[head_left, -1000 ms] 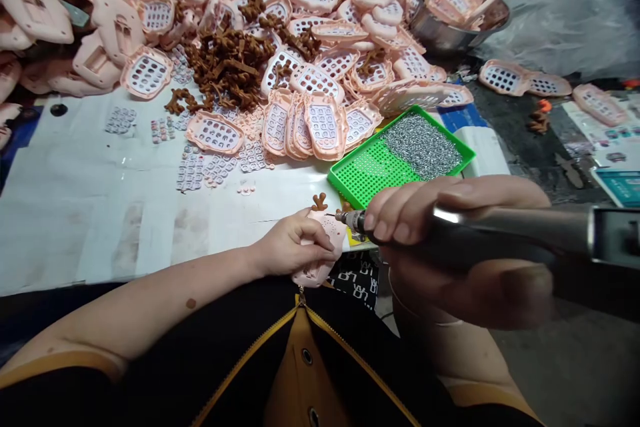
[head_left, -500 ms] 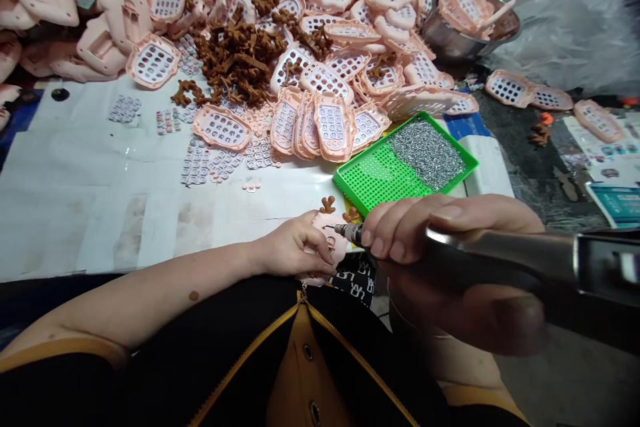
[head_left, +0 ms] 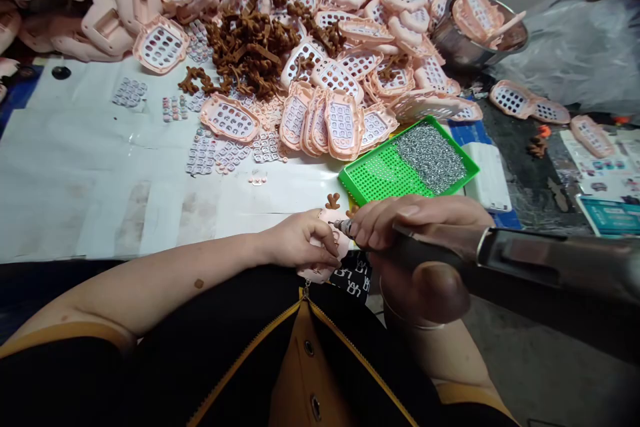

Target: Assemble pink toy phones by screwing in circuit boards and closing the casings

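My left hand (head_left: 306, 241) is closed around a pink plastic shell (head_left: 327, 273), held low at the table's front edge. A brown antler-shaped piece (head_left: 333, 201) sticks up from the shell's far end. In my right hand (head_left: 415, 233) is an electric screwdriver (head_left: 505, 250), its body running off to the right. The driver's tip points left and meets the shell's face; the exact contact is too small to make out. Just beyond my right hand lies a green perforated tray (head_left: 373, 177) with many small silver screws (head_left: 433, 157) in its right part.
Pink shells with white keypad grids (head_left: 343, 123) are heaped at the back, with brown antler pieces (head_left: 255, 47) among them. Loose keypad sheets (head_left: 201, 151) lie on the white table covering (head_left: 90, 193). A metal bowl (head_left: 443, 30) of parts stands at the back right.
The screwdriver has tilted and its tip has moved slightly left and down against the shell. My right hand has shifted left with it. The whole view has shifted a little.
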